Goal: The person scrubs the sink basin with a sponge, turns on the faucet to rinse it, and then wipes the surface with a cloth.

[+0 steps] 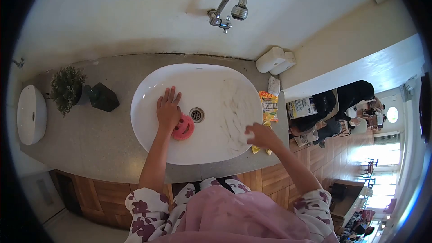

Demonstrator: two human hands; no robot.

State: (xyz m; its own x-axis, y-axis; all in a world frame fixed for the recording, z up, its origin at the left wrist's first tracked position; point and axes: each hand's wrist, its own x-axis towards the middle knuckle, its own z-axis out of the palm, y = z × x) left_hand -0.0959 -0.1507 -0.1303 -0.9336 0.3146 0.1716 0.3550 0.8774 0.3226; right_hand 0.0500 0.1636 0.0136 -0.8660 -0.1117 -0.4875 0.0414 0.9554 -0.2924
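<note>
The left hand (169, 111), fingers spread, rests in the sink (211, 139) beside a pink sponge (185, 127); the right hand (265, 137), fingers apart, is near a yellow packet (269, 106).

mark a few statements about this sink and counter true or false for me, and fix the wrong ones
1. The left hand is inside the white basin. True.
2. The pink smiley item covers the drain. False: it lies beside the drain, which shows uncovered.
3. The dark green bottle stands between the potted plant and the white basin. True.
4. The right hand is at the basin's left end. False: the right hand is at its right end.
5. Water is pouring from the faucet. False: none shows below the faucet.
</note>
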